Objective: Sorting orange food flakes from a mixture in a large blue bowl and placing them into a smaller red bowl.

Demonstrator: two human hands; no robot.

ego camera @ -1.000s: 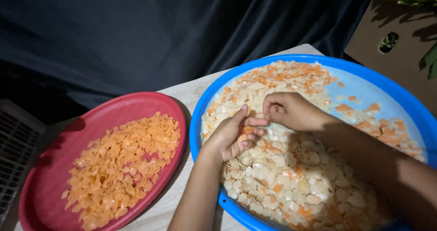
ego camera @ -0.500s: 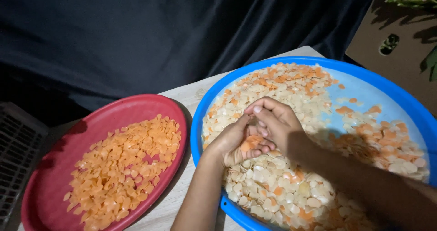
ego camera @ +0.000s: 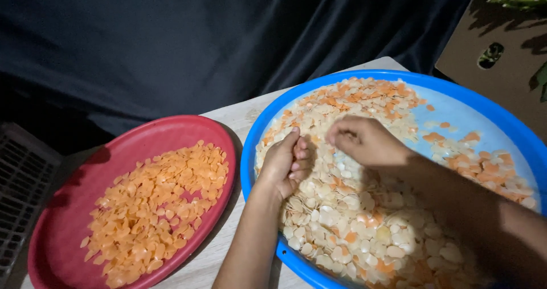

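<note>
A big blue tray holds a heap of mixed white and orange flat chips. My left hand rests cupped at the tray's left side with its fingers curled; what lies in the palm is hidden. My right hand hovers over the chips near the middle of the tray, its fingertips pinched together at the pile. Left of the blue tray sits a red tray with only orange chips spread across it.
Both trays lie on a pale tabletop. Dark cloth hangs behind. A brown cardboard box with green leaves above it stands at the right rear. A grey slatted crate is at the far left.
My right hand came to my left palm half a second ago, then drew back right over the pile. The left hand's fingers have curled in, hiding the orange chips it showed.
</note>
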